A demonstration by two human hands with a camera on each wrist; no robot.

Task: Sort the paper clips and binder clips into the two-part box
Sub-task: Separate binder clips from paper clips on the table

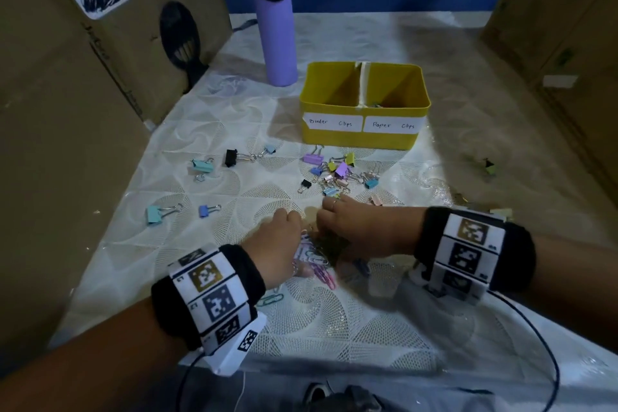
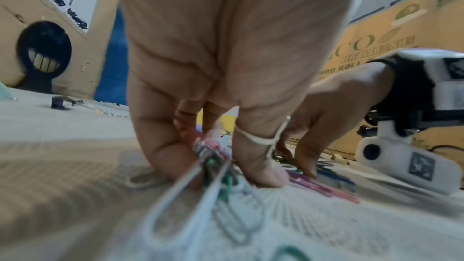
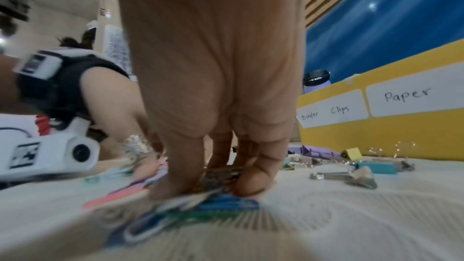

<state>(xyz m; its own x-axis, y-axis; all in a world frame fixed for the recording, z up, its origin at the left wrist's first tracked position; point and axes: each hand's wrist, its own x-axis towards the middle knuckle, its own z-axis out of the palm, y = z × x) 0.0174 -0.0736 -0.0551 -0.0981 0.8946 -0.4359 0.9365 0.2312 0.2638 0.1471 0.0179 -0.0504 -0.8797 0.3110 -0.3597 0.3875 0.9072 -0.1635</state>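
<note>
Hiding the paper clips point(image 1: 317, 257) from the head view, left hand point(image 1: 279, 244) and right hand point(image 1: 354, 227); pinching bunches on the counter point(image 1: 334, 328) in wrist views; yellow box point(image 1: 364, 107) beyond, contents barely visible.

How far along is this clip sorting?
Early on. Done: a few clips show in the yellow box's "Paper Clips" side; what I can see of the "Binder Clips" side looks bare. In hand: the left hand and right hand each pinch a bunch from the paper clips on the cloth. Left: that heap, plus the binder clips scattered before the box.
</note>
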